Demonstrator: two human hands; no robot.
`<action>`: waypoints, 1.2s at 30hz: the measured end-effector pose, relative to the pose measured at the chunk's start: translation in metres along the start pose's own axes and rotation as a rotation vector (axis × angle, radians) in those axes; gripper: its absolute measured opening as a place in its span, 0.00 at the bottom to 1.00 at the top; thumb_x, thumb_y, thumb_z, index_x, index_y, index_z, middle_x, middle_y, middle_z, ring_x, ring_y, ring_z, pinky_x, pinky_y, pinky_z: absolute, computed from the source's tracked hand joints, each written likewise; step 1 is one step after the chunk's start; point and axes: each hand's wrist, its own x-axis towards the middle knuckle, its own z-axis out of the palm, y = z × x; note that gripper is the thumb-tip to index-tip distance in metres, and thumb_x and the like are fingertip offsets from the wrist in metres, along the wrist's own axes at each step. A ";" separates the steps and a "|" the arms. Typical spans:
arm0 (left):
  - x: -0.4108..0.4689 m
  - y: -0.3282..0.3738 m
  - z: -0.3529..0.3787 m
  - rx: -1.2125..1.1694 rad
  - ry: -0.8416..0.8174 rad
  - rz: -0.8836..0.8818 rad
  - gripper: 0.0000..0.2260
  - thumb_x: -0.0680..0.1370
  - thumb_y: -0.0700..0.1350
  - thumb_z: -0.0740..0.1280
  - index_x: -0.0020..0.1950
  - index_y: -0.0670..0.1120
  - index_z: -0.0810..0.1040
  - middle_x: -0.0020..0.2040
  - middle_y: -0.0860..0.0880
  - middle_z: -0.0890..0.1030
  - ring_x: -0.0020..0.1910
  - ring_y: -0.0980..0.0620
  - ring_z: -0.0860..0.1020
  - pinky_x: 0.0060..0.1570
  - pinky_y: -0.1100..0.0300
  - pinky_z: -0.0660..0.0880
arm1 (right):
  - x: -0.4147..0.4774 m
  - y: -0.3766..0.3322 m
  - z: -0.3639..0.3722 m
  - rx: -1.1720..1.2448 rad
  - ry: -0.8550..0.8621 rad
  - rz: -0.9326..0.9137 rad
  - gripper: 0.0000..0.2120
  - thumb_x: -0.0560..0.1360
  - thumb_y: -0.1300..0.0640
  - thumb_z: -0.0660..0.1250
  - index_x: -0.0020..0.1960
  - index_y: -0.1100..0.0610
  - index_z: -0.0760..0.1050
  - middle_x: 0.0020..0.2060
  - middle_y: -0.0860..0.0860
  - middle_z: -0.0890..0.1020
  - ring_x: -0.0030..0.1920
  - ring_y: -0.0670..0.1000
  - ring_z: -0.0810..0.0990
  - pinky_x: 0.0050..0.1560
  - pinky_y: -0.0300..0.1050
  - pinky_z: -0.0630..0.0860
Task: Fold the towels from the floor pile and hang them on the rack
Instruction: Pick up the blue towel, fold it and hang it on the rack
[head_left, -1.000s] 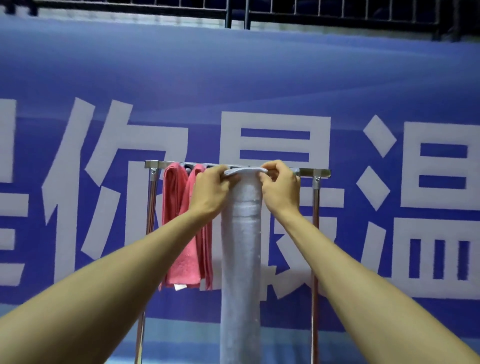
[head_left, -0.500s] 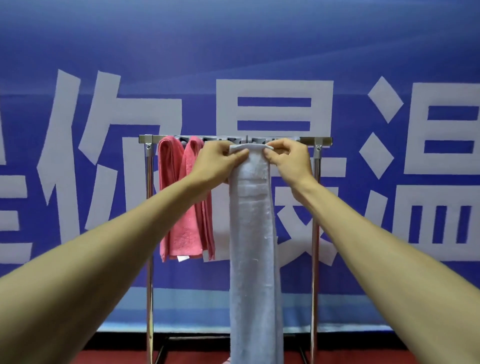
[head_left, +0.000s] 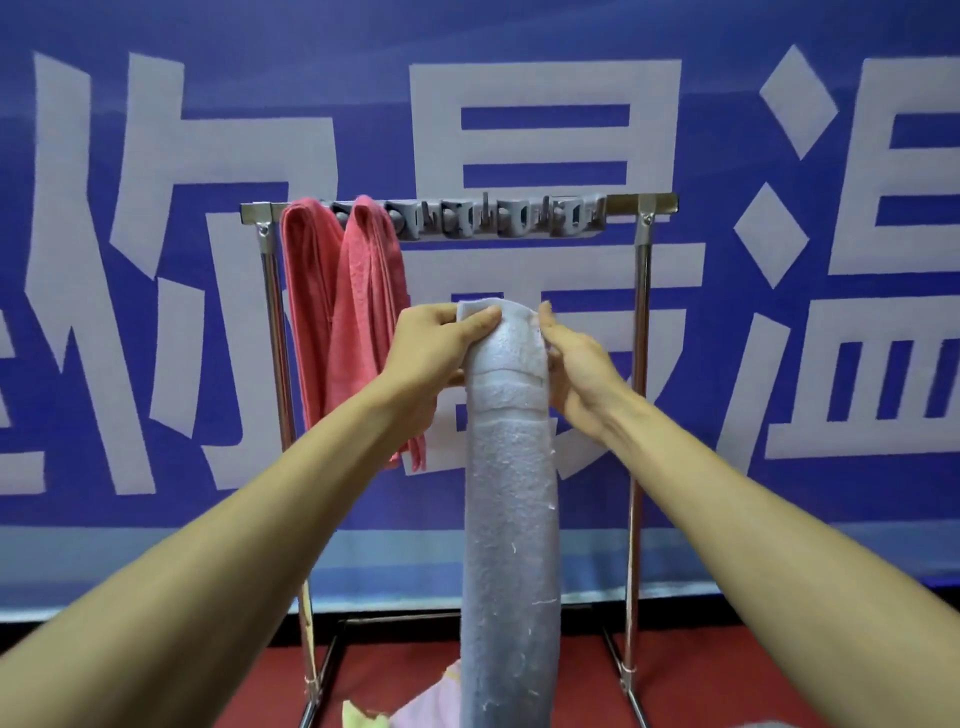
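A long light blue towel, folded into a narrow strip, hangs down from my two hands in front of the rack. My left hand pinches its top left corner and my right hand grips its top right edge. The towel's top is well below the rack's top bar and not touching it. Two pink towels hang over the left part of the bar. A grey row of hooks runs along the bar.
The metal rack's legs stand on a red floor before a blue banner with large white characters. Pale pink and yellow towels lie on the floor at the rack's foot.
My hands have come down and back from the top bar, bringing the blue towel's top with them. The camera has tilted down, so the floor and pile show.
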 end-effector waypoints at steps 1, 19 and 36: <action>-0.001 -0.009 0.000 -0.019 0.007 -0.029 0.07 0.76 0.45 0.69 0.50 0.44 0.84 0.43 0.48 0.86 0.41 0.53 0.83 0.35 0.62 0.77 | -0.001 0.015 -0.003 -0.023 -0.036 0.056 0.27 0.76 0.37 0.59 0.56 0.58 0.81 0.52 0.59 0.84 0.56 0.59 0.82 0.60 0.58 0.77; -0.075 -0.242 -0.032 -0.605 0.260 -0.779 0.06 0.77 0.42 0.65 0.50 0.40 0.79 0.39 0.45 0.83 0.38 0.51 0.81 0.39 0.61 0.78 | -0.069 0.205 -0.017 -0.395 -0.356 0.230 0.07 0.76 0.63 0.68 0.39 0.58 0.78 0.32 0.45 0.80 0.34 0.42 0.76 0.40 0.38 0.76; -0.098 -0.239 -0.030 -0.897 0.382 -0.825 0.08 0.80 0.37 0.62 0.43 0.36 0.75 0.28 0.45 0.79 0.23 0.54 0.79 0.25 0.65 0.76 | -0.104 0.225 -0.013 -0.308 -0.323 0.476 0.04 0.74 0.62 0.70 0.48 0.62 0.80 0.41 0.54 0.85 0.39 0.47 0.82 0.44 0.40 0.80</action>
